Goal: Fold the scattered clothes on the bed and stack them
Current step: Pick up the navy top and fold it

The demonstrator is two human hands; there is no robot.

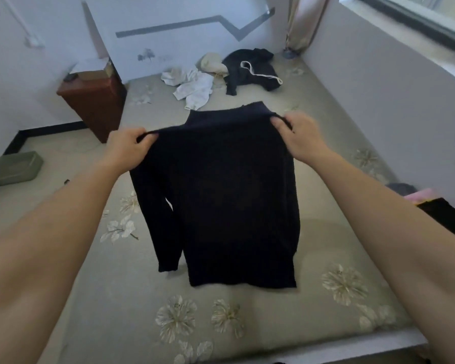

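Note:
A dark navy sweater point(229, 195) hangs spread out above the middle of the bed point(247, 319), collar away from me, hem close to the sheet. My left hand point(128, 148) pinches its left shoulder, and my right hand point(300, 136) pinches its right shoulder. The left sleeve hangs down along the body; the right sleeve is hidden. At the far end of the bed lie a crumpled white garment point(192, 86), a beige piece point(212, 63) and a black hoodie point(250, 69) with a white drawstring.
A brown bedside cabinet point(95, 101) stands left of the bed's far end, and a green tray point(16, 166) sits on the floor at left. Dark and pink clothing point(436, 206) lies at the bed's right edge. A wall with a window runs along the right.

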